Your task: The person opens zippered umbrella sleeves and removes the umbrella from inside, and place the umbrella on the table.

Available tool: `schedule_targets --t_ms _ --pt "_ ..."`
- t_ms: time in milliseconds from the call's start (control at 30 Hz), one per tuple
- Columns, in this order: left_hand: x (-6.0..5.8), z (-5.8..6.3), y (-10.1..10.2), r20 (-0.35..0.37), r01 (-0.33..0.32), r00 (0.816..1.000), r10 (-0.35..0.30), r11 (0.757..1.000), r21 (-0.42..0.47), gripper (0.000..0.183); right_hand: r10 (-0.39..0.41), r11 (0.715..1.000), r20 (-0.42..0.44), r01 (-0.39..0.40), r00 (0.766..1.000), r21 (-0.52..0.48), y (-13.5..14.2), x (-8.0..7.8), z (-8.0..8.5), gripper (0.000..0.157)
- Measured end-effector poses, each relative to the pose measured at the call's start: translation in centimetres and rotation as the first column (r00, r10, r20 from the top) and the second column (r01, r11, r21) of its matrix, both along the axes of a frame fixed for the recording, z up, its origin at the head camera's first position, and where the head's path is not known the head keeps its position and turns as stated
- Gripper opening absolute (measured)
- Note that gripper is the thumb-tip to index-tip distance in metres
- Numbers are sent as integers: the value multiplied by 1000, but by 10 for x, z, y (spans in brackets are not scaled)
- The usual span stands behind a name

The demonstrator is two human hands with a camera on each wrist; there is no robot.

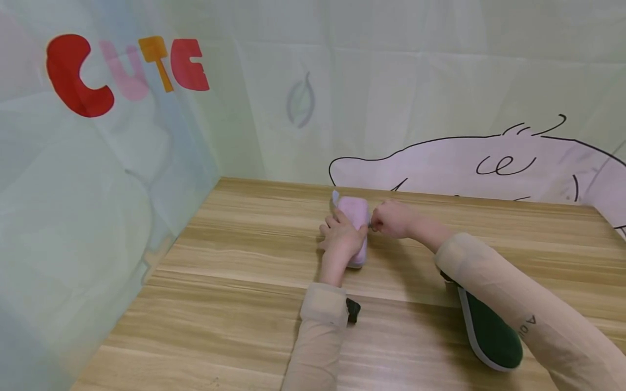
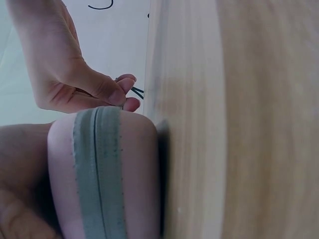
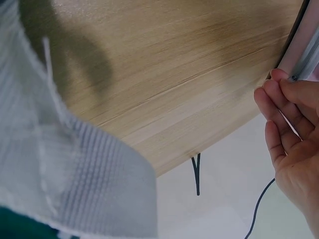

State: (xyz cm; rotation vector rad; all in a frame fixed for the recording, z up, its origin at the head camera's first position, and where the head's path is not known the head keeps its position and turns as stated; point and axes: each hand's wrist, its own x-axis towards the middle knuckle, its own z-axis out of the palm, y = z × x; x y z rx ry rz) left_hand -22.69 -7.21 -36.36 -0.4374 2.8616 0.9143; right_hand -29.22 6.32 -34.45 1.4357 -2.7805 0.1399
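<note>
A pink pencil case-like zippered case [image 1: 359, 212] lies near the far edge of the table, lengthwise away from me. A grey-green zipper band [image 2: 107, 169] runs along its side, and a pale tab [image 1: 335, 197] sticks out at its far left corner. My left hand [image 1: 340, 236] grips the case from above, thumb on its top toward the right and fingers over the left side. At the case's right side, my right hand [image 1: 393, 219] pinches the small zipper pull [image 3: 294, 77] between thumb and forefinger. The pull is mostly hidden by the fingertips.
Under the right forearm lies a dark green, rounded long case [image 1: 494, 334] with a grey edge, partly covered by the sleeve. The wood-grain table [image 1: 235, 260] meets a printed cloth backdrop [image 1: 274, 108] at its back and left sides.
</note>
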Motion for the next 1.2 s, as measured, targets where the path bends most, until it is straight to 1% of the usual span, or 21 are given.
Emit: schedule_targets --t_ms 233,467,733,1200 --pt "-1 0 0 6 8 1000 -8 1000 -3 85 -1 1000 27 1 1000 3 -1 2 0 16" --pt "-1 1 1 13 5 1000 -5 1000 2 85 8 1000 -9 -8 1000 -11 0 8 0 15" --pt "-3 0 1 21 2 1000 -2 1000 0 85 18 999 -14 -18 1000 -33 0 10 -1 15" --pt "-2 1 1 23 0 1000 0 1000 -3 85 6 1000 -12 -6 1000 1 1 13 -2 13"
